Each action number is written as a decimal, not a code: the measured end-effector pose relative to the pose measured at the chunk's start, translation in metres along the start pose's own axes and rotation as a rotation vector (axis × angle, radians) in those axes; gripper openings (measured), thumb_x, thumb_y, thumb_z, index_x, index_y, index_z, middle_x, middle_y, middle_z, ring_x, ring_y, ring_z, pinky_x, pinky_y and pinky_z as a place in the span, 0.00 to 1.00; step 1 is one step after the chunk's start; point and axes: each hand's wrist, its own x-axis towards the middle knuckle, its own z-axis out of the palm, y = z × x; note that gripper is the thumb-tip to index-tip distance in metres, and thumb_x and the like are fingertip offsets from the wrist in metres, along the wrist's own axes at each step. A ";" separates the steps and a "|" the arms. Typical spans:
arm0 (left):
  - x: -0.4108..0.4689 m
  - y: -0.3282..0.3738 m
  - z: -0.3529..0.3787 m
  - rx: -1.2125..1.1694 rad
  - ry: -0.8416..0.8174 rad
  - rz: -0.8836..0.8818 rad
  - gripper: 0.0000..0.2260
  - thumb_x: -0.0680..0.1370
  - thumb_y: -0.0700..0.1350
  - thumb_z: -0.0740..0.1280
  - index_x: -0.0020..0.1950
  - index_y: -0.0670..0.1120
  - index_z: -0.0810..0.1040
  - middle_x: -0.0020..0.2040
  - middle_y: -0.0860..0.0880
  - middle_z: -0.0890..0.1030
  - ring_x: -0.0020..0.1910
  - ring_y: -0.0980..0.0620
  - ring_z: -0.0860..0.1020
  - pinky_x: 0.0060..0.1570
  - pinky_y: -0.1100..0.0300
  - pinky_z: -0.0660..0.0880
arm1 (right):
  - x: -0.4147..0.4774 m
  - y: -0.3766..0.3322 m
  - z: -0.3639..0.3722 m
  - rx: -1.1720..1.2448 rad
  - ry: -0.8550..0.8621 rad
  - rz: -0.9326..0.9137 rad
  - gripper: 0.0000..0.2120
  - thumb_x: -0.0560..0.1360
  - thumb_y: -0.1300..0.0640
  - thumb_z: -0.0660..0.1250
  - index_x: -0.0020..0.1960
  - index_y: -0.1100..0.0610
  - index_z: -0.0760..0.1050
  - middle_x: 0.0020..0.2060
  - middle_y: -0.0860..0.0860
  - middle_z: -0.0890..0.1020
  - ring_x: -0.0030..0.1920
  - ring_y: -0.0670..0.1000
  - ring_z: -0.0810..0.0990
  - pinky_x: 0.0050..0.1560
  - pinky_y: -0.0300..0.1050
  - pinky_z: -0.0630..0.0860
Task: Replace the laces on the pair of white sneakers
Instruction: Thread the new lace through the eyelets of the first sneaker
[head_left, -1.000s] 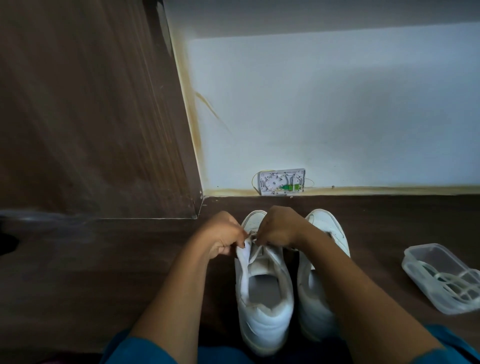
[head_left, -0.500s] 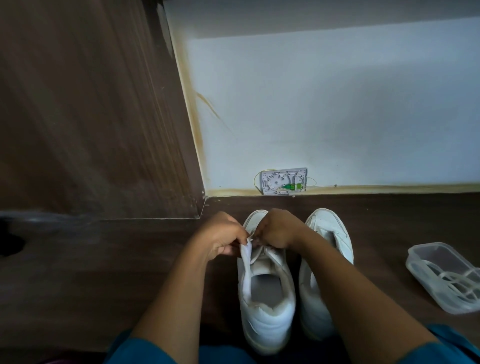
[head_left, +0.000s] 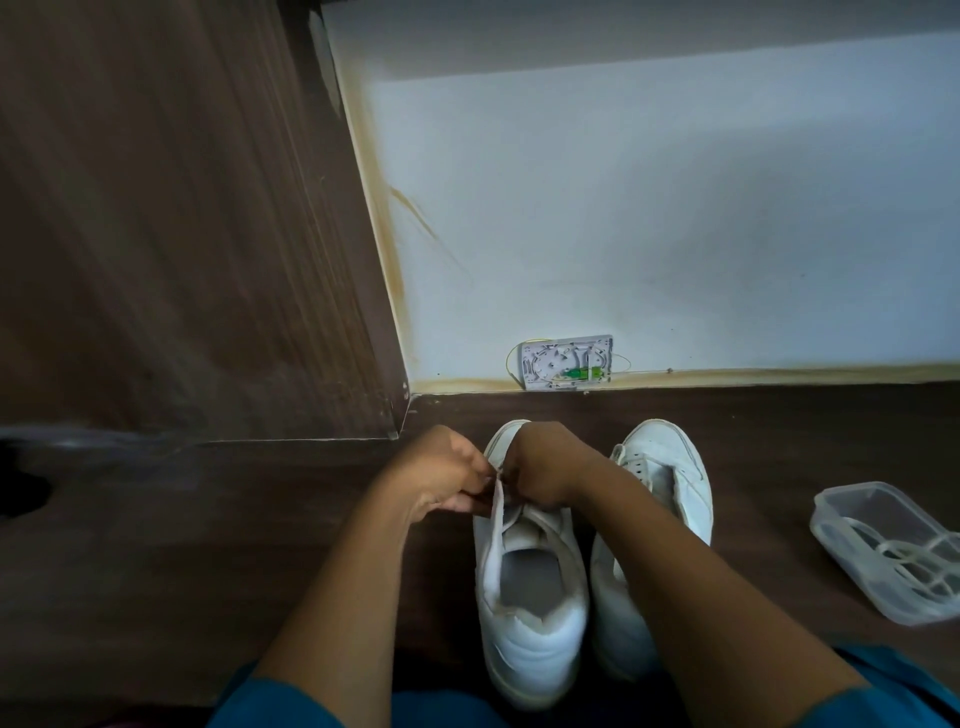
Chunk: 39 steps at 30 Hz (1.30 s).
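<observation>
Little has moved: your left hand (head_left: 441, 478) and right hand (head_left: 540, 467) still pinch the flat white lace (head_left: 497, 525) over the left-side white leather sneaker (head_left: 524, 639), near its toe. Its long axis runs straight away from you, heel nearest, with both hands equally close.

Two sneakers set side by side on floor (head_left: 208, 519), toes turned toward wall (head_left: 675, 208). Left sneaker (head_left: 530, 597) placed slightly nearer person than right sneaker (head_left: 660, 499). Hands held over front of left sneaker: left hand (head_left: 441, 473) at its left, right hand (head_left: 545, 462) at its right, lace (head_left: 500, 499) pinched where they meet. Wall box (head_left: 569, 362) mounted at wall foot, behind sneakers. Panel (head_left: 182, 234) stood at left. Container (head_left: 883, 545) laid on floor well right of sneakers, laces (head_left: 904, 561) kept in it.
</observation>
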 end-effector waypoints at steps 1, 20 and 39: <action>0.001 -0.002 0.002 0.022 -0.006 0.009 0.10 0.74 0.25 0.61 0.37 0.36 0.74 0.36 0.41 0.77 0.33 0.50 0.79 0.30 0.61 0.80 | -0.002 -0.002 -0.003 0.004 -0.020 -0.003 0.12 0.75 0.59 0.62 0.52 0.62 0.81 0.51 0.58 0.81 0.55 0.57 0.78 0.54 0.44 0.72; -0.016 0.020 0.006 -0.148 -0.160 0.221 0.10 0.79 0.33 0.59 0.40 0.41 0.75 0.27 0.48 0.76 0.24 0.56 0.72 0.23 0.66 0.70 | -0.023 -0.018 -0.059 1.476 0.755 -0.150 0.09 0.75 0.68 0.65 0.37 0.61 0.76 0.35 0.47 0.81 0.32 0.48 0.77 0.37 0.40 0.78; -0.004 0.020 -0.005 -0.266 0.037 0.424 0.18 0.82 0.39 0.56 0.31 0.42 0.70 0.26 0.48 0.74 0.25 0.54 0.70 0.25 0.66 0.67 | -0.015 0.008 -0.016 0.397 0.271 -0.023 0.10 0.71 0.64 0.67 0.52 0.60 0.79 0.48 0.54 0.81 0.49 0.53 0.79 0.50 0.45 0.74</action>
